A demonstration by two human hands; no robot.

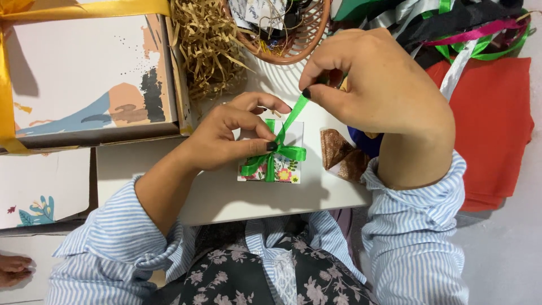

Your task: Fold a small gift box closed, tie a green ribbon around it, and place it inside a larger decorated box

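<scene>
- Left hand (234, 135) pressing down on a small flowery box (271, 151), thumb and first finger pinched tight on the knot of a green ribbon (280, 151).
- Right hand (372, 85) up above, finger and thumb squeezed on the ribbon's free end, pulled straight and slanted.
- Little box sitting on a flat white board (226, 192), right in the middle, over the lap.
- Brown patterned bow (339, 153) lying just beside the box.
- Big painted box with a yellow ribbon (90, 73) far to the left.
- Crinkly paper straw (206, 45) and a woven basket (293, 39) up top.
- Red cloth (491, 124) and a pile of ribbons (463, 28) by the right side.
</scene>
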